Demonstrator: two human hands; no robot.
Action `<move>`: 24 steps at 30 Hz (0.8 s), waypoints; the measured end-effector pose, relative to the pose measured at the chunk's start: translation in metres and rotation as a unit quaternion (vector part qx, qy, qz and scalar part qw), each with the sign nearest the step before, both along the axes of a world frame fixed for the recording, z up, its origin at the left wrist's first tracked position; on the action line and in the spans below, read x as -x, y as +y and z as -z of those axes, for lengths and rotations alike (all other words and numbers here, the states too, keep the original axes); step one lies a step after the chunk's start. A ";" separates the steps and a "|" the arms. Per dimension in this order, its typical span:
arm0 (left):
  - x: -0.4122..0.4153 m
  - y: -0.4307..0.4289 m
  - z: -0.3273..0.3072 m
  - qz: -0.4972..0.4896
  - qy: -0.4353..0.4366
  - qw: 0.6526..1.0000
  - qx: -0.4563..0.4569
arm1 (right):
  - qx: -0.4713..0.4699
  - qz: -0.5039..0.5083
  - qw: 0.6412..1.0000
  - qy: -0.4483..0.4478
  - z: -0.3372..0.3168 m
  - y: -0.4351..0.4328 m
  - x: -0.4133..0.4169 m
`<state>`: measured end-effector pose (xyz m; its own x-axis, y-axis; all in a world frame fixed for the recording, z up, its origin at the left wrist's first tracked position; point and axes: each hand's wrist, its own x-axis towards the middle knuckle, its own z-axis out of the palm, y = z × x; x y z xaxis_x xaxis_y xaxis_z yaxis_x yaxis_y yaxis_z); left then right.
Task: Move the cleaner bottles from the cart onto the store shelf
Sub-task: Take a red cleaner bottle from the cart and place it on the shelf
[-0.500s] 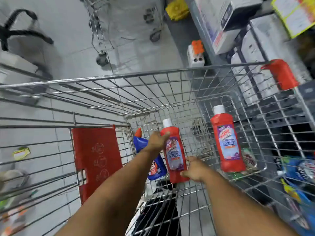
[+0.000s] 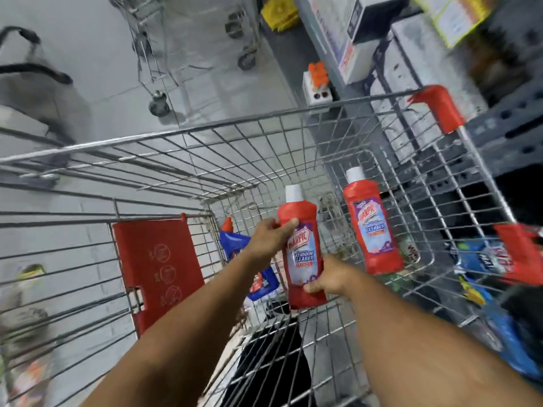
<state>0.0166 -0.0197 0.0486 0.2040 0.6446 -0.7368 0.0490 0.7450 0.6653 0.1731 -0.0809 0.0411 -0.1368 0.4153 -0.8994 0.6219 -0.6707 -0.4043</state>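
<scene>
Inside the wire cart [image 2: 182, 133] both my hands hold one red cleaner bottle [image 2: 301, 230] with a white cap, upright. My left hand [image 2: 269, 237] grips its upper left side. My right hand [image 2: 330, 277] grips its lower right edge. A second red cleaner bottle [image 2: 371, 227] stands upright to the right, in the cart's small wire child-seat section. A blue cleaner bottle [image 2: 235, 245] with a red cap lies low in the cart, partly hidden behind my left forearm.
The store shelf [image 2: 499, 124] runs along the right, holding white boxes [image 2: 411, 54] above and blue packs [image 2: 476, 257] lower down. A red flap [image 2: 155, 259] hangs on the cart's left. A second cart [image 2: 152, 54] stands on the tiled floor ahead.
Both hands have lifted the red bottle a little and closed more firmly on it. The view has tilted slightly to the right.
</scene>
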 end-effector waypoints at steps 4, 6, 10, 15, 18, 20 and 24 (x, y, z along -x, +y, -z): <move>-0.006 0.002 -0.080 0.018 -0.013 0.994 -0.104 | -0.078 -0.064 0.995 0.004 -0.072 0.012 -0.016; -0.013 -0.001 -0.129 0.027 -0.018 0.983 -0.178 | -0.167 -0.067 0.984 -0.011 -0.117 0.004 -0.026; -0.035 -0.022 -0.227 0.078 -0.067 0.945 -0.309 | -0.330 0.033 0.943 -0.020 -0.185 -0.043 -0.049; -0.095 -0.092 -0.333 0.151 -0.137 0.893 -0.401 | -0.475 0.195 0.857 0.032 -0.278 -0.141 -0.081; -0.143 -0.153 -0.363 0.192 -0.182 0.862 -0.431 | -0.514 0.253 0.820 0.004 -0.297 -0.214 -0.120; -0.178 -0.194 -0.369 0.226 -0.210 0.843 -0.441 | -0.527 0.292 0.798 -0.032 -0.298 -0.265 -0.144; -0.261 -0.289 -0.372 0.313 -0.265 0.808 -0.423 | -0.555 0.386 0.730 -0.103 -0.299 -0.386 -0.198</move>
